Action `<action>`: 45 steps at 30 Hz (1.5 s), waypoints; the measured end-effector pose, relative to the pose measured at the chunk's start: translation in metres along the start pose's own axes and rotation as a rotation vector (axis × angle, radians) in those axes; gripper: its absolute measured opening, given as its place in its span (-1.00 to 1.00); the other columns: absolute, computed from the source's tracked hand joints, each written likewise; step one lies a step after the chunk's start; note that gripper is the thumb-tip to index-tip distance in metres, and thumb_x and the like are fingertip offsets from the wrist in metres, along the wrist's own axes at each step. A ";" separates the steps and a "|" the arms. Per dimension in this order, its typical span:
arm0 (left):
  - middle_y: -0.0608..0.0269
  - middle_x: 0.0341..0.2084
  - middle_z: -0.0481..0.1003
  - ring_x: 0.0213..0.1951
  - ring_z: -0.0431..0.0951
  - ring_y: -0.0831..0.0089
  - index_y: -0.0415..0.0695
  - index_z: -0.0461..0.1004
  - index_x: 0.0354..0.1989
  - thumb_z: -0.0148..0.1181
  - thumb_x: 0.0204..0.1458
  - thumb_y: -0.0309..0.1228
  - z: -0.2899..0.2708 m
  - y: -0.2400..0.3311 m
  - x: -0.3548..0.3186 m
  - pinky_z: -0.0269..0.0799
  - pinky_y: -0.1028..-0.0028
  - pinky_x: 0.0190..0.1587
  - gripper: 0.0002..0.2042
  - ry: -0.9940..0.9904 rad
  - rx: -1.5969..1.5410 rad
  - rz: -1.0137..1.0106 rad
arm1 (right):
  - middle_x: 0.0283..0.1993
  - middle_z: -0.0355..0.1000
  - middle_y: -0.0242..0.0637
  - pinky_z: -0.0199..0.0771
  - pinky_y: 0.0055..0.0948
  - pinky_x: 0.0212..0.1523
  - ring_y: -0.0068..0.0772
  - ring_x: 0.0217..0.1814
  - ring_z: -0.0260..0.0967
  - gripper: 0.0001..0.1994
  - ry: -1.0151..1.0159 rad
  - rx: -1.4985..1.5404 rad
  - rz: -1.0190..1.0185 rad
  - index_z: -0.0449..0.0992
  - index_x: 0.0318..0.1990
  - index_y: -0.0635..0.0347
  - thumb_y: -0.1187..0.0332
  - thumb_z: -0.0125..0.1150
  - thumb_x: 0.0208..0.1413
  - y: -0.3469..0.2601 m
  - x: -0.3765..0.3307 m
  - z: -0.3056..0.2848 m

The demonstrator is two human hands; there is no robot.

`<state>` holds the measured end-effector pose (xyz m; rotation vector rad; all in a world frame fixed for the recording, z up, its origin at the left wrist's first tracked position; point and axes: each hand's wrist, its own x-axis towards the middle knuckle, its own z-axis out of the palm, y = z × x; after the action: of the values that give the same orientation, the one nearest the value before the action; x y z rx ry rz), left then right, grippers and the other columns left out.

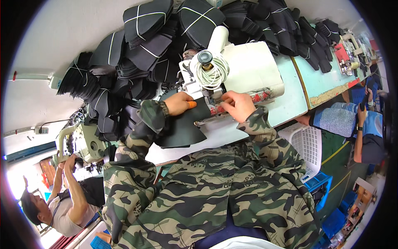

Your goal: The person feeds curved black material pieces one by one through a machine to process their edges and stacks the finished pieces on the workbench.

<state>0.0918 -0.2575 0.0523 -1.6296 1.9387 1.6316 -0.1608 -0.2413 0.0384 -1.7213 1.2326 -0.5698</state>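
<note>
While your left hand (179,103) presses flat and your right hand (237,104) pinches the black fabric piece (186,124) at the sewing machine (215,76), its limp, light bulk droops toward 7 o'clock off the table (290,95); hold its edge near the needle.

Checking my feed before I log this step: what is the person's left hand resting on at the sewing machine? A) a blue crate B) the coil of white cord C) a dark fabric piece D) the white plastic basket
C: the left hand lies flat on the dark fabric piece spread before the sewing machine, while the right hand presses near the needle area.
</note>
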 end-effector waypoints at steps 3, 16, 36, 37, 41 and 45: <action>0.28 -0.57 0.47 -0.48 0.37 0.60 -0.27 0.50 -0.29 0.06 0.07 -0.27 -0.008 -0.007 0.013 0.31 0.49 -0.38 -0.72 -0.057 -0.034 0.020 | -0.47 0.50 -0.20 0.43 -0.35 -0.39 -0.19 -0.43 0.47 -0.78 -0.020 -0.015 0.000 0.47 -0.31 0.26 0.33 0.22 -0.11 -0.005 0.008 -0.011; 0.33 -0.50 0.50 -0.44 0.44 0.57 -0.29 0.53 -0.32 0.11 0.06 -0.30 0.002 -0.005 0.030 0.36 0.54 -0.32 -0.74 -0.129 -0.418 0.010 | -0.40 0.43 -0.23 0.38 -0.32 -0.32 -0.20 -0.32 0.39 -0.66 -0.096 -0.340 -0.080 0.47 -0.25 0.20 0.26 0.28 -0.23 -0.002 0.018 -0.017; 0.34 -0.50 0.43 -0.70 0.42 0.56 -0.19 0.37 -0.14 -0.15 0.22 -0.34 0.069 0.071 -0.025 0.25 0.65 -0.70 -0.78 -0.129 -0.722 0.328 | -0.37 0.41 -0.28 0.39 -0.37 -0.38 -0.28 -0.37 0.38 -0.78 0.153 -0.245 -0.640 0.50 -0.37 0.20 0.47 0.29 -0.30 -0.070 -0.086 -0.013; 0.37 -0.52 0.42 -0.71 0.37 0.65 -0.19 0.39 -0.18 -0.13 0.21 -0.40 0.074 0.062 -0.022 0.23 0.69 -0.69 -0.82 -0.050 -0.642 0.369 | -0.37 0.41 -0.28 0.39 -0.37 -0.38 -0.28 -0.37 0.38 -0.78 0.147 -0.241 -0.651 0.50 -0.37 0.20 0.47 0.29 -0.30 -0.072 -0.089 -0.016; 0.46 -0.53 0.37 -0.61 0.29 0.74 -0.18 0.41 -0.26 -0.12 0.20 -0.43 0.082 0.060 -0.032 0.22 0.71 -0.57 -0.84 0.015 -0.809 0.540 | -0.27 0.45 -0.22 0.41 -0.42 -0.23 -0.34 -0.27 0.42 -0.71 0.485 0.113 -0.117 0.45 -0.21 0.35 0.31 0.24 -0.03 -0.039 -0.110 -0.036; 0.53 -0.52 0.32 -0.46 0.26 0.79 -0.20 0.39 -0.31 -0.12 0.20 -0.44 0.090 0.072 -0.034 0.21 0.68 -0.43 -0.85 0.008 -0.774 0.601 | -0.22 0.44 -0.20 0.44 -0.53 -0.24 -0.51 -0.25 0.41 -0.63 -0.119 1.308 0.397 0.37 -0.09 0.45 0.24 0.07 0.15 0.010 -0.101 -0.017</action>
<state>0.0057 -0.1801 0.0833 -1.2492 2.0557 2.8841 -0.2185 -0.1571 0.0508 -0.3914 0.7393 -0.7570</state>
